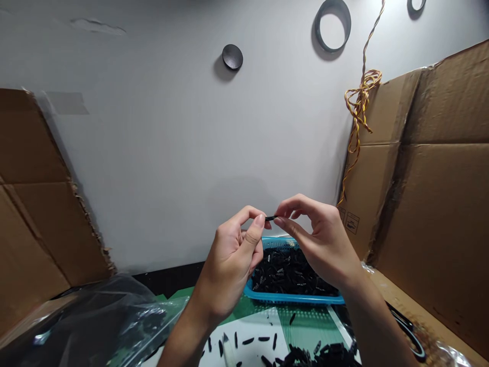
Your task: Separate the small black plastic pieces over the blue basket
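Note:
A small, slim black piece point(270, 218) is held level in the air between my two hands. My left hand point(239, 255) pinches its left end between thumb and forefinger, the other fingers curled in. At its right end, the thumb and fingertips of my right hand point(319, 239) are closed on it. Below and behind the hands stands a blue plastic basket point(294, 297), full of many similar black pieces point(284, 270). More black pieces point(321, 355) lie heaped on the work surface in front, and several are spread singly on a white sheet point(250, 351).
A pale pen-like tool with a pointed tip point(228, 351) lies on the sheet. Clear plastic bags point(114, 311) lie at left. Cardboard panels point(443, 153) flank both sides. Twisted wire point(361, 99) hangs on the right. Black-handled scissors point(408, 331) lie at lower right.

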A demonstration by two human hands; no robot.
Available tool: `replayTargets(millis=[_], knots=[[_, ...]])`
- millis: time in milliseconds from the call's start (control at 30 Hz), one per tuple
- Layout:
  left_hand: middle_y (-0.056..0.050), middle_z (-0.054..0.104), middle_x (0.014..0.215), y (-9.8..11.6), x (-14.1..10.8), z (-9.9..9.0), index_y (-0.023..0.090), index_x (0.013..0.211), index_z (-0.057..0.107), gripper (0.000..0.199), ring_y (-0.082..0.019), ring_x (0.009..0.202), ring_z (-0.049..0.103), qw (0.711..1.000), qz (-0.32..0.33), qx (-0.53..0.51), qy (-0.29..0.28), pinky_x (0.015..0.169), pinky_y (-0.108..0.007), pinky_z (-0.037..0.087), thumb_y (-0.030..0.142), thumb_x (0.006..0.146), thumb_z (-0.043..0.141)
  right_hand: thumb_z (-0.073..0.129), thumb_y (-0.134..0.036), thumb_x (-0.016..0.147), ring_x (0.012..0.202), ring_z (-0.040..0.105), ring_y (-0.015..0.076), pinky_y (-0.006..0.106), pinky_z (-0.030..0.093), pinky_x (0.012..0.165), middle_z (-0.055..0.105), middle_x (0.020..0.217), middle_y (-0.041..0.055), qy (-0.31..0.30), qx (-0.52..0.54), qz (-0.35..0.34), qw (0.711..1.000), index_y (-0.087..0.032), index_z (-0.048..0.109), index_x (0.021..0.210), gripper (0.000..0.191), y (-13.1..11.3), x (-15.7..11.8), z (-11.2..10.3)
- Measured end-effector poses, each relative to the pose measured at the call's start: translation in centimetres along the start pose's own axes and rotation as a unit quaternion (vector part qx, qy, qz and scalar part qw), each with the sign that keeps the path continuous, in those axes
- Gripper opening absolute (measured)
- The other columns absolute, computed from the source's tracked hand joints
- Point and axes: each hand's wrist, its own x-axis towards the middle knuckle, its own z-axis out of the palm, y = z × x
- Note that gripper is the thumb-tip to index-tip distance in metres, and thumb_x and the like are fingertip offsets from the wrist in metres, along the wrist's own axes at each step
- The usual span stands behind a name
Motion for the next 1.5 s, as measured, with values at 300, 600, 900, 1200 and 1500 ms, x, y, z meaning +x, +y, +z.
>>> replayTargets(millis=[300, 600, 900, 1200, 1500], knots=[[0.012, 0.035, 0.050, 0.2, -0.3, 0.2, 0.027, 0.106, 0.057, 0.028, -0.008, 0.046, 0.024, 0.999, 0.020, 0.000, 0.028, 0.045, -0.022, 0.018, 0.055, 0.106, 0.060, 0.076, -0.023, 0.098, 0.089, 0.072, 0.0182, 0.035, 0.057, 0.084, 0.079, 0.091, 0.0003, 0.004, 0.084, 0.018, 0.996, -0.023, 0.078, 0.093, 0.005, -0.2, -0.2, 0.4], [0.010, 0.037, 0.053, 0.8, -1.3, 0.5, 0.028, 0.104, 0.061, 0.015, -0.008, 0.047, 0.028, 0.989, 0.117, 0.058, 0.070, 0.043, -0.021, 0.022, 0.041, 0.109, 0.058, 0.086, -0.007, 0.083, 0.083, 0.074, 0.0138, 0.025, 0.061, 0.079, 0.078, 0.087, -0.0027, 0.013, 0.230, 0.052, 0.972, -0.023, 0.081, 0.091, 0.019, -0.8, -0.5, 0.8], [0.008, 0.037, 0.057, 1.3, -1.4, 0.1, 0.028, 0.106, 0.061, 0.016, -0.010, 0.049, 0.032, 0.983, 0.130, 0.116, 0.049, 0.045, -0.024, 0.025, 0.041, 0.110, 0.054, 0.088, -0.009, 0.082, 0.080, 0.072, 0.0137, 0.025, 0.062, 0.078, 0.077, 0.085, -0.0022, 0.019, 0.262, 0.061, 0.963, -0.022, 0.079, 0.089, 0.017, -1.1, -0.6, 0.9], [0.010, 0.035, 0.047, 1.8, -1.3, 0.7, 0.026, 0.110, 0.064, 0.038, -0.008, 0.039, 0.025, 0.997, 0.036, -0.027, 0.065, 0.036, -0.019, 0.020, 0.061, 0.105, 0.051, 0.076, -0.009, 0.089, 0.079, 0.077, 0.0157, 0.028, 0.061, 0.077, 0.078, 0.085, -0.0022, -0.021, 0.185, 0.013, 0.982, -0.024, 0.079, 0.093, 0.016, -1.2, -1.0, -1.2], [0.007, 0.054, 0.056, 1.6, -0.9, 0.6, 0.033, 0.154, 0.036, 0.073, -0.009, 0.032, 0.026, 0.996, -0.007, -0.085, 0.035, 0.032, -0.017, 0.022, 0.080, 0.101, 0.021, 0.071, -0.010, 0.092, 0.075, 0.065, 0.0131, 0.028, 0.053, 0.073, 0.075, 0.081, -0.0034, -0.100, 0.022, -0.032, 0.994, -0.021, 0.079, 0.096, 0.014, -1.9, -1.2, -0.5]])
